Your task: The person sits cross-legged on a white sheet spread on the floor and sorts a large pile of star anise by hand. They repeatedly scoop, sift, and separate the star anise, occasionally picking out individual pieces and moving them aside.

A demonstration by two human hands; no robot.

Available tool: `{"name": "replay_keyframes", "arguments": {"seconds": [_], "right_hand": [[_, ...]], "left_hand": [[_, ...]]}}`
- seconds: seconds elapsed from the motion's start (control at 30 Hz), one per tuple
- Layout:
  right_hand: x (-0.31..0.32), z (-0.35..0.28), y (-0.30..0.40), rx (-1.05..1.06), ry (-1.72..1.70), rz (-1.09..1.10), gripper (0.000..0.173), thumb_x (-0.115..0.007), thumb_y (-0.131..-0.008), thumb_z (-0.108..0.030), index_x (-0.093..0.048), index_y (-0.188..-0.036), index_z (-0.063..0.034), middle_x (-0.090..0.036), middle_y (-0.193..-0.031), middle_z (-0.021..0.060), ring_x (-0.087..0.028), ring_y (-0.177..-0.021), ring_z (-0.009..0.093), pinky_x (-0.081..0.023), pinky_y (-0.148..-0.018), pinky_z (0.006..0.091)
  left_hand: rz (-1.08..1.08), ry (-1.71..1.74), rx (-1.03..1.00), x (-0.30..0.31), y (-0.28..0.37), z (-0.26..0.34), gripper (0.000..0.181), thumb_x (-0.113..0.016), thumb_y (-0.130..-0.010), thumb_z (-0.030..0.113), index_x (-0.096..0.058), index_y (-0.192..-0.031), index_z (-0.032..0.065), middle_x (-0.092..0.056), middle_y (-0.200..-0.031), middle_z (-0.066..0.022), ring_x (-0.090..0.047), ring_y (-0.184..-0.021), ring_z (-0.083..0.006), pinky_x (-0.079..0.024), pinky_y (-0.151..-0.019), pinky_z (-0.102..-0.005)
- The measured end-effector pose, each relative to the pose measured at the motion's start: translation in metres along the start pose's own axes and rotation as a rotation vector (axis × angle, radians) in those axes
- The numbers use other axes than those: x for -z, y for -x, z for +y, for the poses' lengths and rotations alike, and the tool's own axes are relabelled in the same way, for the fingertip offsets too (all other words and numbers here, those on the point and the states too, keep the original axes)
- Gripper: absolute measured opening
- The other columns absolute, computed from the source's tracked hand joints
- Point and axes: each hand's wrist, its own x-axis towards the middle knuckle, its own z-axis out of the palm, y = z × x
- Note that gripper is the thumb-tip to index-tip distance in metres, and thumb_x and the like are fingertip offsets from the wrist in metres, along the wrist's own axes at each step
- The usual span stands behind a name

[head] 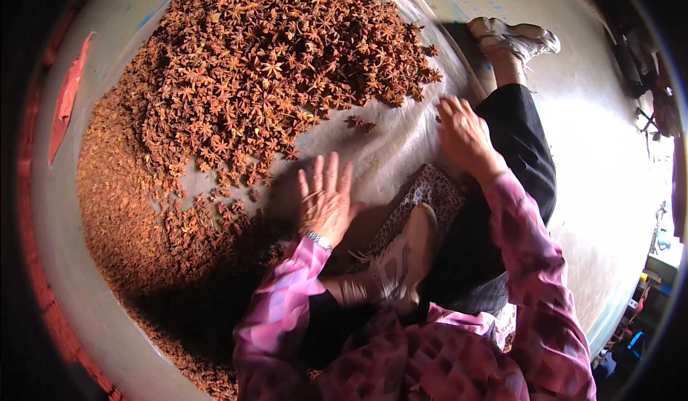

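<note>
A large heap of dried star anise (279, 62) lies on a pale plastic sheet (371, 170) before me. My left hand (325, 202), with a metal band at the wrist, hovers or rests palm down at the heap's near edge. Its fingers are spread and hold nothing. To the right, my right hand (466, 135) extends over the sheet beside my bent leg, its fingers slightly blurred. A small dark piece shows by its fingertips; its palm is hidden. Between my hands and the heap sit a few loose star anise pods (361, 123).
Smaller, broken anise pieces (118, 186) spread along the left, partly in shadow below. A leopard-print cloth (430, 197) lies by my near shoe (411, 250); my other shoe (516, 38) is at upper right. A red scrap (70, 100) lies on the floor at far left.
</note>
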Motion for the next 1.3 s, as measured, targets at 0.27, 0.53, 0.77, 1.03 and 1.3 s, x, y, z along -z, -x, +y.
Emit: {"name": "replay_keyframes", "arguments": {"seconds": [0.27,0.53,0.77,1.03,1.3], "right_hand": [[-0.042,-0.109,0.008,0.401,-0.311,-0.051,0.057,-0.054,-0.077,0.0,-0.059,-0.133,-0.0092,-0.049,-0.147,0.0125,-0.041,-0.138,0.04,-0.033,-0.116,0.051],[0.037,-0.085,0.09,0.215,-0.358,0.003,0.014,-0.066,-0.084,-0.006,-0.071,-0.097,-0.0048,-0.07,-0.092,0.0101,-0.066,-0.083,0.03,-0.055,-0.076,0.0373],[0.005,-0.123,0.023,0.232,-0.153,-0.015,0.01,-0.067,-0.087,-0.017,-0.065,-0.088,-0.0073,-0.065,-0.084,0.0103,-0.067,-0.082,0.029,-0.055,-0.071,0.0389],[-0.056,-0.135,-0.008,0.505,-0.011,0.008,0.006,-0.06,-0.082,-0.01,-0.063,-0.087,-0.0086,-0.062,-0.094,0.0074,-0.061,-0.095,0.024,-0.05,-0.081,0.0407],[0.025,-0.086,0.041,0.17,0.166,-0.189,0.033,-0.072,-0.086,-0.036,-0.065,-0.083,-0.0044,-0.067,-0.078,0.0119,-0.071,-0.077,0.025,-0.057,-0.066,0.0362]], "left_hand": [[-0.216,-0.211,0.298,0.005,0.074,-0.056,0.1,-0.078,-0.078,0.046,-0.025,-0.157,0.015,-0.013,-0.164,-0.0166,-0.013,-0.15,-0.0438,-0.022,-0.111,-0.0705],[-0.116,-0.277,0.61,0.055,0.135,-0.084,0.054,-0.056,-0.097,0.035,-0.046,-0.144,0.0084,-0.034,-0.155,-0.0171,-0.032,-0.141,-0.0415,-0.029,-0.112,-0.0603],[0.284,0.435,0.4,0.041,0.15,-0.011,0.014,-0.06,-0.095,0.01,-0.063,-0.106,0.0018,-0.065,-0.098,-0.0181,-0.065,-0.089,-0.0368,-0.052,-0.077,-0.0415],[0.385,0.642,0.269,0.021,0.109,-0.004,0.011,-0.062,-0.09,0.002,-0.061,-0.102,0.0023,-0.064,-0.091,-0.0174,-0.064,-0.082,-0.039,-0.052,-0.072,-0.0428],[0.383,0.689,0.414,0.003,0.132,-0.023,0.01,-0.063,-0.091,0.006,-0.063,-0.1,0.001,-0.067,-0.088,-0.0187,-0.067,-0.08,-0.0377,-0.053,-0.071,-0.0415]]}}
